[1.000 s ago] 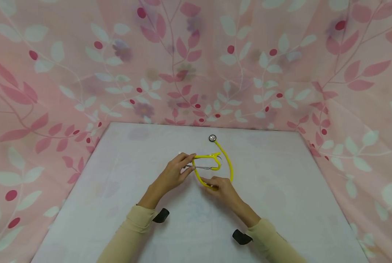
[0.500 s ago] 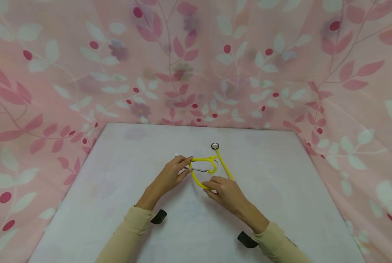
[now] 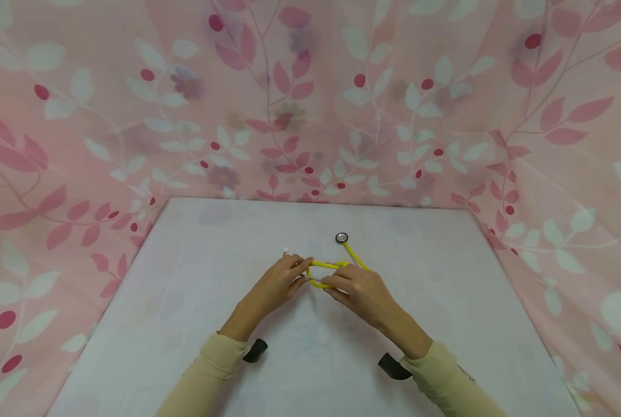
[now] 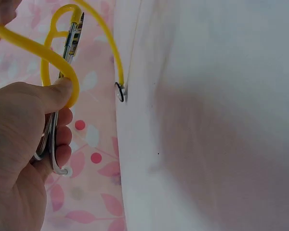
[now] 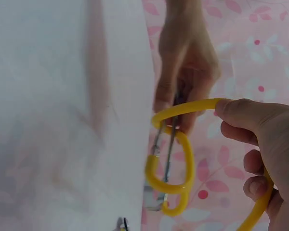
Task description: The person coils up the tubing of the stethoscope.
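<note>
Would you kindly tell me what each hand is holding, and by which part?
A yellow stethoscope: the left hand grips its metal ear tubes and some yellow tubing; the right hand holds another stretch of yellow tubing.

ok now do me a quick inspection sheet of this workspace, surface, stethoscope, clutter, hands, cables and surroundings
Surface: white table with a faint pattern
Job's things: one stethoscope with yellow tubing, partly looped between the hands; its round chest piece lies beyond them
Clutter: nothing seen
Hands: left hand grips the metal ear tubes and a bend of tubing; right hand holds the tubing; a black device sits at each wrist
Cables: nothing seen
Surroundings: pink leaf-patterned fabric behind the table and along both sides
</note>
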{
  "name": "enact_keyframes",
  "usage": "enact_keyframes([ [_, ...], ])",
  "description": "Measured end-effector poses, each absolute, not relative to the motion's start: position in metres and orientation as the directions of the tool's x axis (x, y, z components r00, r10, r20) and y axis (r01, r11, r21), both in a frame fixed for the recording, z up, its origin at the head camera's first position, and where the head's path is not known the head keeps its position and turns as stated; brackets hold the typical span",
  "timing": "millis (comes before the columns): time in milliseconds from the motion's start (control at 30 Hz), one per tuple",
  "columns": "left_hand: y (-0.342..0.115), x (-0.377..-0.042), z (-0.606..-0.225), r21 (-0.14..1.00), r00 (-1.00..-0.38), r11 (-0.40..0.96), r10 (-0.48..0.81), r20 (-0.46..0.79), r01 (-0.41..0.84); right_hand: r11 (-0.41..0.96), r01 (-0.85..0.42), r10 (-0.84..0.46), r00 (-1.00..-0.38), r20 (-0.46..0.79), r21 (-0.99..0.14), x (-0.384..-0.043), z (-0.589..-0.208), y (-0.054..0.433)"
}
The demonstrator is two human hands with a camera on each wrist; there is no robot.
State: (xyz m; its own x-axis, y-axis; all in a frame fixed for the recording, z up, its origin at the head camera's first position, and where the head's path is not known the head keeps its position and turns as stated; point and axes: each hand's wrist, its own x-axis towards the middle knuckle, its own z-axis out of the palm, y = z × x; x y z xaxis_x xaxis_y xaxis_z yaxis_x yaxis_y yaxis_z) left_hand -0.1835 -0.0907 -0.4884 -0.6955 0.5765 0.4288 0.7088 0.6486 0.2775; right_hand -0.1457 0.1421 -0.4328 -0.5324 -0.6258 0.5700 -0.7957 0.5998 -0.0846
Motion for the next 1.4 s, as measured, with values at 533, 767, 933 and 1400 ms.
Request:
enact_keyframes([
  [533, -0.079, -0.165, -0.493, 0.248, -0.626, 0.592, 0.605, 0.491, 0.767, 0.564, -0.758, -0.541, -0.639, 0.547, -0.327, -0.190, -0.422, 0.154],
  [767, -0.078, -0.161, -0.490, 0.281, -0.612, 0.555, 0.610, 0.503, 0.783, 0.473, -0.705, -0.487, -0.709, 0.509, -0.529, -0.213, -0.437, 0.162],
  [933, -0.078, -0.159, -0.484, 0.301, -0.602, 0.529, 0.611, 0.514, 0.794, 0.411, -0.611, -0.450, -0.781, 0.432, -0.677, -0.220, -0.447, 0.167],
  [1400, -0.080, -0.161, -0.480, 0.332, -0.576, 0.483, 0.554, 0.601, 0.810, 0.234, -0.284, -0.480, -0.865, 0.144, -0.930, -0.217, -0.476, 0.164],
])
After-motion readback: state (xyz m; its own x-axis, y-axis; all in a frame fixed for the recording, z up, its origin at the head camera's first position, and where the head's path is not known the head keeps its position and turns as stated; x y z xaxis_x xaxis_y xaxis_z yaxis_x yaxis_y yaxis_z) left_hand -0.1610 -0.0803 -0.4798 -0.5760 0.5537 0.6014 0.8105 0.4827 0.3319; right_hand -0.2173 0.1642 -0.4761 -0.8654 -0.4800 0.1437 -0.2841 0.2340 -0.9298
